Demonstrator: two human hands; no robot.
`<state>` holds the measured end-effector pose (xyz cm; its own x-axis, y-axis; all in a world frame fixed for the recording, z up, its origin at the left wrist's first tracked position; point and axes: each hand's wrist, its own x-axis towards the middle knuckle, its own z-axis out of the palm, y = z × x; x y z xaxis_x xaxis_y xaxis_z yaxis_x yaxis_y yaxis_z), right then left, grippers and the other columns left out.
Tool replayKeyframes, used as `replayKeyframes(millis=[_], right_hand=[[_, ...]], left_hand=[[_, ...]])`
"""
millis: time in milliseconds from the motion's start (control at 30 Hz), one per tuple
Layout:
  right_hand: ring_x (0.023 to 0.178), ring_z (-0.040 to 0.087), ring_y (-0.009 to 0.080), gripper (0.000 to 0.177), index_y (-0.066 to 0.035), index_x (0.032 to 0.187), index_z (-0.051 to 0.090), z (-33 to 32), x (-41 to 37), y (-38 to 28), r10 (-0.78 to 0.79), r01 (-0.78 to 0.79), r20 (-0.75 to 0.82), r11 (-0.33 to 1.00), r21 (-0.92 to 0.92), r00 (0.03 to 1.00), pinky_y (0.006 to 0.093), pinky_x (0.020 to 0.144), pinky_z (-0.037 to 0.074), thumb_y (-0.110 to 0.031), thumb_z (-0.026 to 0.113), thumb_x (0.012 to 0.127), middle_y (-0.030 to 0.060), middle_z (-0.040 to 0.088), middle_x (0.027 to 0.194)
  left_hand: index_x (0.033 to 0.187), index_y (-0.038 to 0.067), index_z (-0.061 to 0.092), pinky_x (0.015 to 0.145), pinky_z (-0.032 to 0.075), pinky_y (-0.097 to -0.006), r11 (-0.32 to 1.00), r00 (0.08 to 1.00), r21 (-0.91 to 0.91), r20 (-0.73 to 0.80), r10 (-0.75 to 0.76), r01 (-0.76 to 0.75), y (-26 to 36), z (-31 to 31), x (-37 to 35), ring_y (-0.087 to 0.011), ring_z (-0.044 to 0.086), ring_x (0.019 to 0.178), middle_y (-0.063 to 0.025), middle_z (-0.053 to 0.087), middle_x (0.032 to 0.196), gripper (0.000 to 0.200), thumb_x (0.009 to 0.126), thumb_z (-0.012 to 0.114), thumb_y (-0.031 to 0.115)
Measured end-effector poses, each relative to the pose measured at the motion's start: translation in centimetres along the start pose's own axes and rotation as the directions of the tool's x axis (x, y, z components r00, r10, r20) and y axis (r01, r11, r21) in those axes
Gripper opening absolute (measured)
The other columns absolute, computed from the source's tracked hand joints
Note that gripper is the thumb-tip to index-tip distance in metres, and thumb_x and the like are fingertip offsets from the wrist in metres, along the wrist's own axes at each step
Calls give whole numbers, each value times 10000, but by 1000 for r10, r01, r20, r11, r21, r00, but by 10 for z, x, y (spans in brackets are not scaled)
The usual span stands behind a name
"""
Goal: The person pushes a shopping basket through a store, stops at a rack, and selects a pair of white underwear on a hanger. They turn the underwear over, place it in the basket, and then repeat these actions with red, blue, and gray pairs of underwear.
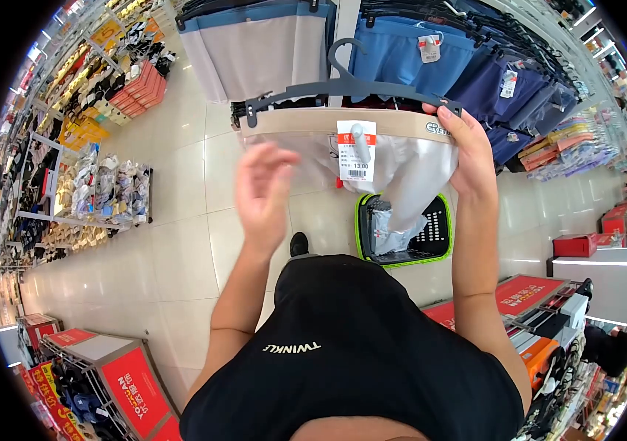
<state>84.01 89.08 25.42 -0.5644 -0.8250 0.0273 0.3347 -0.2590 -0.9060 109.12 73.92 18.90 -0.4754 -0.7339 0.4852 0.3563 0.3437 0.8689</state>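
Note:
Pale grey boxer briefs [424,165] with a beige waistband hang in front of me from a dark grey clip hanger [379,89]. At the right end, my right hand [471,151] grips the waistband just by the hanger clip, thumb in front. A white and red price tag [355,163] reading 13.00 hangs at the front of the waistband. My left hand [262,192] is just below the hanger's left end, slightly blurred, its fingers loosely bent and apart from the thumb. Nothing shows in it.
Behind the hanger is a rack with grey briefs [262,55], blue briefs [405,59] and navy briefs [504,88]. A black basket with a green rim [358,231] stands on the floor, holding packaged goods. Shelves of small goods [96,187] line the left; red display boxes [137,389] stand nearby.

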Motion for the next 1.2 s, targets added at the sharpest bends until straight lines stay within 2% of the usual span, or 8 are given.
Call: replayKeyframes(millis=[67, 200, 267, 500, 667, 1000, 1067, 1200], right_hand=[[832, 663, 160, 281, 43, 1075, 620, 3, 4, 0, 5, -5, 0, 999, 49, 1000, 282, 759, 528, -182, 625, 905, 119, 680, 956], [837, 668, 170, 284, 45, 1083, 614, 2, 11, 5, 35, -39, 36, 992, 120, 999, 288, 756, 534, -179, 621, 908, 124, 681, 953], [838, 671, 179, 277, 44, 1088, 608, 3, 14, 6, 52, -56, 30, 987, 149, 998, 296, 757, 538, -173, 610, 916, 130, 682, 956], [841, 674, 188, 270, 41, 1089, 606, -1, 21, 13, 78, -86, 48, 975, 205, 996, 301, 761, 540, -175, 597, 926, 136, 683, 963], [848, 680, 201, 269, 45, 1094, 608, -8, 23, 19, 95, -112, 77, 958, 265, 993, 308, 770, 544, -169, 580, 934, 149, 686, 971], [835, 681, 199, 270, 49, 1091, 608, -6, 24, 23, 112, -127, 73, 961, 244, 991, 312, 770, 545, -168, 580, 933, 146, 688, 960], [830, 680, 197, 269, 51, 1089, 609, -5, 24, 24, 117, -133, 77, 961, 242, 990, 312, 766, 545, -166, 581, 931, 144, 688, 954], [829, 681, 197, 270, 52, 1089, 611, -7, 24, 29, 117, -132, 81, 964, 230, 990, 310, 763, 545, -164, 579, 931, 141, 689, 951]], left_hand=[[1277, 5, 444, 812, 472, -268, 936, 929, -156, 253, -270, 315, -11, 12, -5, -148, 602, 1018, -97, 627, 1100, 388, 931, 581, 112], [1260, -7, 482, 766, 483, -261, 847, 840, -229, 398, -369, 481, -17, 32, -6, -163, 629, 997, -103, 649, 1091, 356, 949, 559, 147], [1183, -45, 537, 723, 513, -299, 806, 798, -228, 436, -416, 546, -14, 34, -4, -238, 674, 929, -183, 661, 1065, 295, 965, 509, 152], [1168, -66, 549, 674, 538, -320, 738, 770, -292, 442, -460, 609, 4, 37, -9, -289, 692, 858, -215, 673, 1004, 301, 975, 457, 146], [1193, -65, 535, 712, 529, -307, 654, 729, -365, 514, -452, 663, 14, 34, -11, -278, 684, 907, -213, 656, 1084, 350, 997, 405, 194], [1205, -67, 528, 720, 528, -309, 675, 748, -374, 514, -420, 636, 18, 29, -15, -278, 681, 925, -218, 654, 1093, 365, 996, 401, 204], [1213, -83, 510, 671, 541, -332, 703, 765, -354, 478, -431, 617, 17, 31, -17, -331, 692, 880, -247, 662, 1038, 362, 988, 391, 175], [1211, -81, 511, 675, 540, -333, 704, 759, -339, 479, -442, 624, 19, 28, -19, -331, 691, 881, -245, 663, 1040, 364, 987, 394, 181]])
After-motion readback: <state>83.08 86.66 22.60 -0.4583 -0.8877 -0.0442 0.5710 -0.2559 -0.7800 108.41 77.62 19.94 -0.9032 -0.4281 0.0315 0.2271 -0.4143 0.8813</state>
